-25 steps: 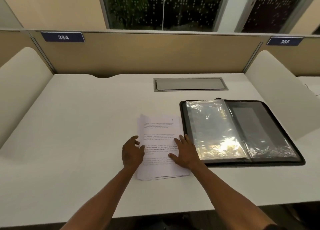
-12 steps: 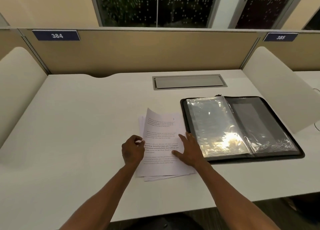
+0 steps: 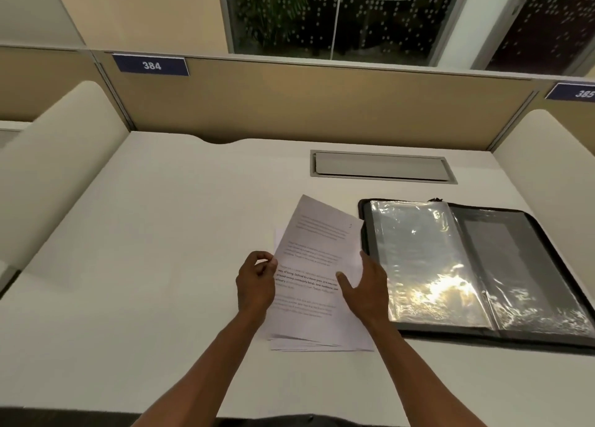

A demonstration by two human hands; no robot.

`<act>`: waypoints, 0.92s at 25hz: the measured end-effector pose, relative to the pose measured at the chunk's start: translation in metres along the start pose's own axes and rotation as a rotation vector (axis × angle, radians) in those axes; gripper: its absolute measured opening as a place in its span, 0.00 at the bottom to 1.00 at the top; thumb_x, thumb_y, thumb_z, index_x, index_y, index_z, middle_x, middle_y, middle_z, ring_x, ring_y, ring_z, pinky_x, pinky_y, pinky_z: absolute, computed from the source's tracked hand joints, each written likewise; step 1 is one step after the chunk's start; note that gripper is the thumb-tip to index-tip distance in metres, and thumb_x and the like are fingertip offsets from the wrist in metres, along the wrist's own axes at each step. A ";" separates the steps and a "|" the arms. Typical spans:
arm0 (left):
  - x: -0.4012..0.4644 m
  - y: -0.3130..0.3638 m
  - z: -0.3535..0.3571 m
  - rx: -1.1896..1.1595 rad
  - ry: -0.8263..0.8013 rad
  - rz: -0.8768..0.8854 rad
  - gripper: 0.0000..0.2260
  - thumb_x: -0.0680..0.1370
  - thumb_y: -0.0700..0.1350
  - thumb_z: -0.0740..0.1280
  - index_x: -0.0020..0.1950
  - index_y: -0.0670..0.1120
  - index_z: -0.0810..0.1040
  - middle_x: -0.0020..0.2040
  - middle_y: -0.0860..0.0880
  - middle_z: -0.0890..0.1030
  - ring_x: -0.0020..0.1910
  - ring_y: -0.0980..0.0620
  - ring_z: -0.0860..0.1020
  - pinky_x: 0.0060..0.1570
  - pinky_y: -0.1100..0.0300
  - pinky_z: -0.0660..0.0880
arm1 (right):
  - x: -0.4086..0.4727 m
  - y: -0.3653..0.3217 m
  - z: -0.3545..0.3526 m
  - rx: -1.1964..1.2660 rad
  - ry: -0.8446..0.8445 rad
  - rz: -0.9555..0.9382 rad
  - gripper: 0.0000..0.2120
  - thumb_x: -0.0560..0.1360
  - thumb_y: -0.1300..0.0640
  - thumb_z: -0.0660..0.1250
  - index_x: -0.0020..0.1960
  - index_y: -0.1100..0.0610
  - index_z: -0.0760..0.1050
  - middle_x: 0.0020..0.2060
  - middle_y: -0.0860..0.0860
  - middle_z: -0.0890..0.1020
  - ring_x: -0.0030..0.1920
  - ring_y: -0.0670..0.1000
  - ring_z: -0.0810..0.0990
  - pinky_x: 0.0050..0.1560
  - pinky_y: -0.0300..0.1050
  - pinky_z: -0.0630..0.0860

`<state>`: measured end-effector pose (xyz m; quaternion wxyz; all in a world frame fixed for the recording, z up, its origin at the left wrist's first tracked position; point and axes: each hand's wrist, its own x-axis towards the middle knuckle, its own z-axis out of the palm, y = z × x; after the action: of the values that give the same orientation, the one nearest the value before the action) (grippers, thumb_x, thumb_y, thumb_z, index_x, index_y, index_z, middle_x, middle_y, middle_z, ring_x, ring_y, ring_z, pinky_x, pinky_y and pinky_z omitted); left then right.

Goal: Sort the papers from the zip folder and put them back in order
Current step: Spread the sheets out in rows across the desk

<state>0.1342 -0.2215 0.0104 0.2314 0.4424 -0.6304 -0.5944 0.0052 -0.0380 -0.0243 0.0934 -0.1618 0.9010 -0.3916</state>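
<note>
One printed sheet [image 3: 317, 259] lifts off one stack of papers [image 3: 322, 339], pinched by the left hand [image 3: 256, 283]; the right hand [image 3: 365, 289] rests flat, fingers loose, beside one open zip folder [image 3: 502, 265].

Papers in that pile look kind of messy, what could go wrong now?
The left hand pinches only the edge of the top sheet, which is lifted and tilted, so it might bend or slip free. The stack below is already fanned at its near edge, and the right hand rests on it with open fingers, so pulling the sheet could drag others out of order. The sheet's corner is close to the open zip folder and might catch on its edge.
</note>
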 end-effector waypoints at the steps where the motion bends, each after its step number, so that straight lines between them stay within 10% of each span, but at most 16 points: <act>1: -0.001 0.002 -0.004 -0.039 -0.003 -0.007 0.03 0.80 0.43 0.68 0.47 0.50 0.77 0.39 0.50 0.85 0.34 0.57 0.79 0.32 0.65 0.72 | 0.003 -0.006 0.000 0.052 0.010 0.003 0.36 0.75 0.45 0.72 0.78 0.54 0.62 0.72 0.54 0.71 0.72 0.56 0.69 0.68 0.53 0.70; 13: 0.057 0.025 -0.120 -0.176 0.185 -0.001 0.03 0.78 0.43 0.71 0.49 0.50 0.79 0.47 0.45 0.85 0.47 0.46 0.83 0.49 0.46 0.81 | 0.028 -0.133 0.059 0.471 -0.105 0.066 0.04 0.77 0.57 0.72 0.52 0.52 0.82 0.42 0.48 0.85 0.44 0.49 0.83 0.49 0.46 0.80; 23: 0.201 0.048 -0.249 0.186 0.227 0.149 0.06 0.78 0.41 0.71 0.52 0.51 0.79 0.48 0.54 0.82 0.41 0.56 0.82 0.40 0.67 0.74 | 0.079 -0.258 0.200 0.495 -0.224 0.124 0.05 0.74 0.58 0.75 0.44 0.49 0.81 0.39 0.48 0.83 0.40 0.49 0.81 0.50 0.52 0.81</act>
<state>0.2229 -0.5292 0.0558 0.3025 0.4782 -0.6836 -0.4609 0.0474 -0.3675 0.0274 0.2528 -0.1210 0.7702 -0.5730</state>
